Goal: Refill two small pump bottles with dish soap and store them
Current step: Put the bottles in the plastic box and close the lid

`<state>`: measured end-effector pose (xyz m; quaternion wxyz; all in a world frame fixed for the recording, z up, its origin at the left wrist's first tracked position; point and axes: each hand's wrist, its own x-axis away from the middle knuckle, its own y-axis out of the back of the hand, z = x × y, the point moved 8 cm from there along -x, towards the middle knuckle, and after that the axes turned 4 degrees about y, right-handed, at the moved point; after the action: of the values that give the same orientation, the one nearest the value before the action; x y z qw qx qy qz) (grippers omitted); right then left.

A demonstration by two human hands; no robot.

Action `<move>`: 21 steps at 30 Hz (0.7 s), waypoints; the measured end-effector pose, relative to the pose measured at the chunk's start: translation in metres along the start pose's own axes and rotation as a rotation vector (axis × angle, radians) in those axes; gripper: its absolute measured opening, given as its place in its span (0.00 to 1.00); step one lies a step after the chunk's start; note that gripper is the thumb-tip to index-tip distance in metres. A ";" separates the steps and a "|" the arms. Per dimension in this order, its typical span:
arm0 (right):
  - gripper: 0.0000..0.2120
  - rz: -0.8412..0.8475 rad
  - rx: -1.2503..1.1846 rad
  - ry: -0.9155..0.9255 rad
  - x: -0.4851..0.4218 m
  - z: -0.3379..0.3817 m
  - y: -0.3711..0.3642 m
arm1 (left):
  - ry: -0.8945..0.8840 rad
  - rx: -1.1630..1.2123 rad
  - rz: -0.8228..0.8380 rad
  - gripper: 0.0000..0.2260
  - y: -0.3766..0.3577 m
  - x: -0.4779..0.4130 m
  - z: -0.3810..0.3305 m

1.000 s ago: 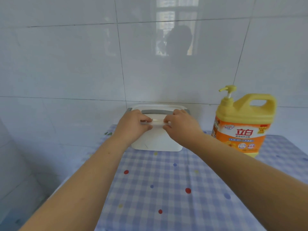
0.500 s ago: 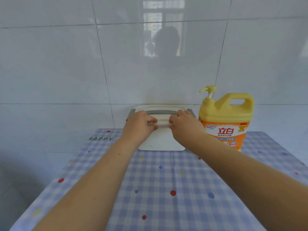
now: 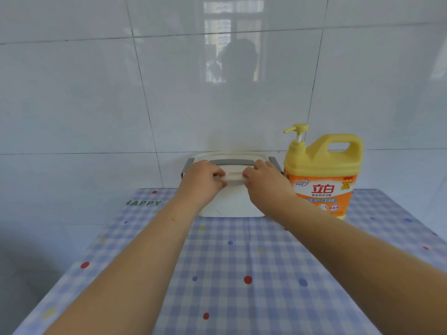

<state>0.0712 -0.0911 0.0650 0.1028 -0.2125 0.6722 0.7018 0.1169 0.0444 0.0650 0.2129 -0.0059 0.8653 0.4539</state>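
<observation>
Since one second ago the view has widened to the left, so the green word HAPPY [image 3: 143,203] on the checked cloth [image 3: 242,262] now shows, while both hands stay at the same place on the white box [image 3: 232,206]. This box is low and white with rounded corners, a grey handle [image 3: 231,162] lying flat on its lid and grey clasps at its two sides. It stands at the far end of the table, close against the tiled wall [image 3: 169,93]. My left hand [image 3: 202,181] and my right hand [image 3: 264,180] hold its front lip [image 3: 234,178], fingers curled over it and thumbs below, with a short piece of lip showing between them. Just beside the box on the right stands the dish soap jug [image 3: 324,175], yellow with an orange label and a pump on top; whether they touch I cannot tell. Between my forearms a wide stretch of cloth runs from the box toward me. On the left the table edge drops away; on the right the cloth continues past the jug.
</observation>
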 end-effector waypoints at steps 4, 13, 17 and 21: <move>0.20 -0.041 -0.109 -0.017 0.013 -0.005 0.006 | -0.052 0.013 -0.049 0.15 -0.004 0.012 -0.014; 0.11 -0.322 -0.211 -0.087 0.060 -0.044 0.049 | -0.157 0.234 -0.250 0.11 -0.014 0.055 -0.064; 0.04 -0.344 -0.191 -0.195 0.083 -0.076 0.056 | -0.081 0.316 -0.137 0.09 -0.043 0.065 -0.075; 0.03 -0.305 -0.253 -0.350 0.103 -0.112 0.047 | 0.033 0.411 -0.005 0.10 -0.077 0.071 -0.080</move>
<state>-0.0230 -0.2201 0.0616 0.2946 -0.1982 0.5111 0.7827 0.0394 -0.0511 0.0177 0.1964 0.0281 0.9431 0.2669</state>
